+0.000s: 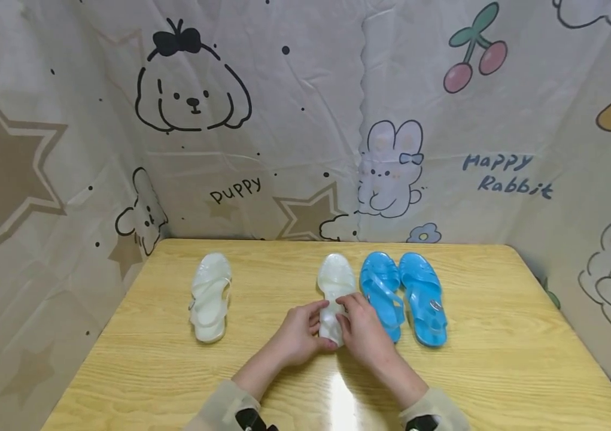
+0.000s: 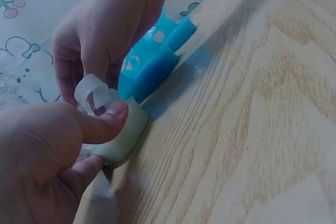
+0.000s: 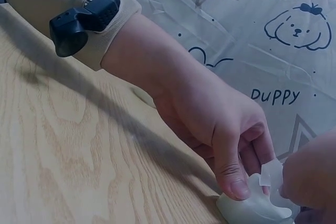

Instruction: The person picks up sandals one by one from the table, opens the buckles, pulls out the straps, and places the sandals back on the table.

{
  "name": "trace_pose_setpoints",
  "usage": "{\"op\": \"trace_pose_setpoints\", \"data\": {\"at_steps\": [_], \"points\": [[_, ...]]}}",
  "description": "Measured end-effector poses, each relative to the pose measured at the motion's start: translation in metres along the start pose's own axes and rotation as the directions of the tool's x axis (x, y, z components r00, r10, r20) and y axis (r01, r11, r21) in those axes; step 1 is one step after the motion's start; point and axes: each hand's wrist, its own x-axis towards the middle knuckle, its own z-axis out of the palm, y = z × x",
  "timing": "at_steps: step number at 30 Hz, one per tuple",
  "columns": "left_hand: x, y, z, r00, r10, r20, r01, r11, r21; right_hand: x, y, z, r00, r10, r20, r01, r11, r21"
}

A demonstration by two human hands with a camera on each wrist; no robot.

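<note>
A whitish translucent sandal (image 1: 336, 274) lies on the table, toe pointing away, with both hands at its heel half. My left hand (image 1: 298, 336) grips it from the left, thumb by the heel. From the right, my right hand (image 1: 365, 332) holds the strap side with curled fingers. In the left wrist view a loose-looking strap (image 2: 88, 88) loops up between the hands; the right fingertips are partly hidden there. The right wrist view shows the left thumb (image 3: 239, 188) against the sandal's heel (image 3: 252, 211).
Another whitish sandal (image 1: 210, 316) lies apart to the left. Two blue sandals, the nearer one (image 1: 379, 272) and the farther one (image 1: 420, 287), lie side by side just right of my right hand. A printed cloth (image 1: 305, 143) hangs behind the wooden table (image 1: 138, 371).
</note>
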Motion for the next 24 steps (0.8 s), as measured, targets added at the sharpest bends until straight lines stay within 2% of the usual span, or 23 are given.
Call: {"op": "trace_pose_setpoints", "data": {"at_steps": [8, 11, 14, 17, 20, 24], "points": [[-0.003, -0.005, -0.006, 0.999, 0.054, -0.002, -0.054, 0.996, 0.075, 0.001, 0.0, -0.001, 1.0, -0.012, -0.018, 0.013, 0.999, 0.042], [-0.006, -0.007, -0.011, 0.996, 0.084, -0.015, -0.083, 0.995, 0.059, 0.001, 0.001, -0.004, 0.999, -0.026, -0.039, 0.028, 0.997, 0.073], [-0.009, -0.004, -0.018, 0.992, 0.118, -0.039, -0.117, 0.993, 0.028, 0.002, 0.001, -0.008, 0.993, -0.075, -0.09, 0.084, 0.99, 0.11], [-0.015, 0.001, -0.027, 0.988, 0.142, -0.06, -0.141, 0.99, 0.013, 0.004, -0.001, -0.013, 0.976, -0.148, -0.157, 0.167, 0.979, 0.117], [-0.02, 0.007, -0.039, 0.984, 0.157, -0.087, -0.158, 0.987, 0.003, 0.007, -0.007, -0.017, 0.951, -0.223, -0.213, 0.254, 0.959, 0.127], [-0.029, 0.014, -0.056, 0.969, 0.182, -0.165, -0.179, 0.983, 0.03, 0.014, -0.017, -0.018, 0.923, -0.307, -0.232, 0.349, 0.922, 0.167]]}}
